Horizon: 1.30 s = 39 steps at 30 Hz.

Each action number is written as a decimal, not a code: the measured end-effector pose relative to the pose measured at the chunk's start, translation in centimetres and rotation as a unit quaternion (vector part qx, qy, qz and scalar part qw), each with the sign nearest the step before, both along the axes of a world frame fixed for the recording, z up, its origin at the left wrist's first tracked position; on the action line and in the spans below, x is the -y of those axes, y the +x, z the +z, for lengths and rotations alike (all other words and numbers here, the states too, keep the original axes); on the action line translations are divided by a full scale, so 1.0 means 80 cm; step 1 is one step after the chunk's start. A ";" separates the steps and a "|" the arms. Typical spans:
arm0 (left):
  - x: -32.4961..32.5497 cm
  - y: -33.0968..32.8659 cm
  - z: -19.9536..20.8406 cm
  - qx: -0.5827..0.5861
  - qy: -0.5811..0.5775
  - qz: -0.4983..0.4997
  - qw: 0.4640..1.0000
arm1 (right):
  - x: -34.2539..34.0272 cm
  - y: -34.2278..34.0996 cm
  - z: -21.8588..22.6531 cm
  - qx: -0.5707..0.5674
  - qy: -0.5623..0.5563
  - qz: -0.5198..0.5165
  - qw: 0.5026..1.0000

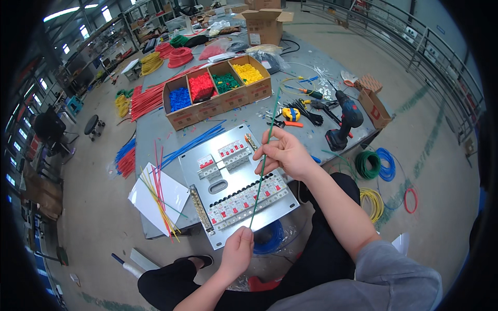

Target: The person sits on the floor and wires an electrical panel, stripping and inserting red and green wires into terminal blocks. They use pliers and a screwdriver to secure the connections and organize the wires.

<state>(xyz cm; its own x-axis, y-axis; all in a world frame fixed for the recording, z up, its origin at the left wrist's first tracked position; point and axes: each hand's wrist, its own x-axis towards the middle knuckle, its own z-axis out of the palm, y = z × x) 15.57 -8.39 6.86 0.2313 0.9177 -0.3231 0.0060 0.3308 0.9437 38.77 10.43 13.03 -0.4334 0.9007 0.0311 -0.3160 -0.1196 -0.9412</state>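
Note:
A straight green wire (265, 155) runs between my two hands, slanting over a metal mounting plate (193, 165). My left hand (238, 252) pinches its lower end just below the plate's near edge. Farther up, my right hand (284, 154) holds the same wire between thumb and fingers; its upper end sticks out free toward the boxes. On the plate sit a long row of circuit breakers (246, 203) with red switches and two smaller breaker groups, one of them a breaker (206, 165) at the left. A brass terminal bar (199, 208) lines the plate's left edge.
Behind the plate stands a divided cardboard box (197, 111) of blue, red, green and yellow caps. A cordless drill (346, 120), a tape measure (291, 114) and pliers lie right. Cut wires (161, 199) rest on white paper at left. Wire coils (368, 165) lie on the floor.

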 end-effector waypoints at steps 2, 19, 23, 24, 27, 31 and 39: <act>0.001 -0.004 -0.005 -0.053 0.060 -0.012 0.997 | 0.000 0.003 0.003 -0.036 -0.017 0.013 0.999; -0.023 -0.008 0.015 -0.105 0.086 -0.002 0.991 | -0.001 -0.015 -0.025 -0.184 -0.052 0.056 0.980; -0.032 -0.007 0.011 -0.091 0.070 0.020 0.993 | 0.006 -0.019 -0.027 -0.180 -0.015 -0.008 0.984; -0.033 -0.007 0.009 -0.086 0.068 0.022 0.994 | 0.009 -0.021 -0.026 -0.175 -0.010 -0.022 0.984; -0.037 -0.001 0.004 -0.143 0.113 0.023 0.983 | 0.006 -0.018 -0.029 -0.127 0.008 -0.036 0.991; -0.048 0.005 -0.014 -0.102 0.140 0.032 0.984 | 0.007 0.002 -0.025 -0.118 -0.020 -0.060 0.991; -0.011 0.004 -0.014 -0.105 0.073 0.152 0.980 | 0.011 -0.030 -0.058 -0.124 -0.028 0.003 0.992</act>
<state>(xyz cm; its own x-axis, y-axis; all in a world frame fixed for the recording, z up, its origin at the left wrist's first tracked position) 15.90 -7.48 5.71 -0.1177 0.9738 -0.1944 0.1273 0.2089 0.9696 36.40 9.54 8.37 -0.4245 0.9012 0.0879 -0.5362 -0.1720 -0.8264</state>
